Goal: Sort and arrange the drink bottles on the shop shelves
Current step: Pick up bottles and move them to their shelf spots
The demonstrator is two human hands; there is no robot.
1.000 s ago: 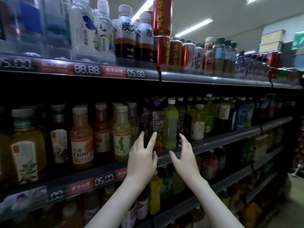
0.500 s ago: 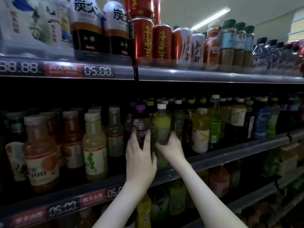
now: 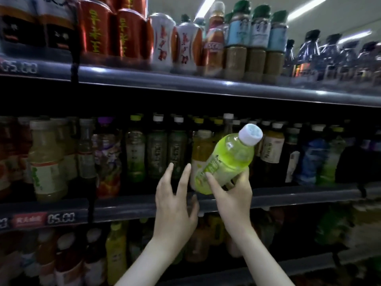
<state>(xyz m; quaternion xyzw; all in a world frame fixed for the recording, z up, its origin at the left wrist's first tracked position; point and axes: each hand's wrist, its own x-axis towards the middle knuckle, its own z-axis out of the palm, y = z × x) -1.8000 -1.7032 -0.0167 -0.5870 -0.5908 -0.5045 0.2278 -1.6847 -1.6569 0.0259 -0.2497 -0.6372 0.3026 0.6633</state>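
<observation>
Green bottle [image 3: 224, 162] tilts, cap toward two o'clock, before the middle shelf [image 3: 134, 207], its base gripped by the right hand [image 3: 233, 195], left hand [image 3: 175, 207] spread empty at nine o'clock; so low a hold could let it slip, perhaps toppling the blurred neighbouring bottles [image 3: 177, 151].

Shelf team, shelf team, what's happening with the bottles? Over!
Right hand grips green bottle, white cap tilted right. Left hand open beside it. Middle shelf packed behind, nothing blocking.
</observation>
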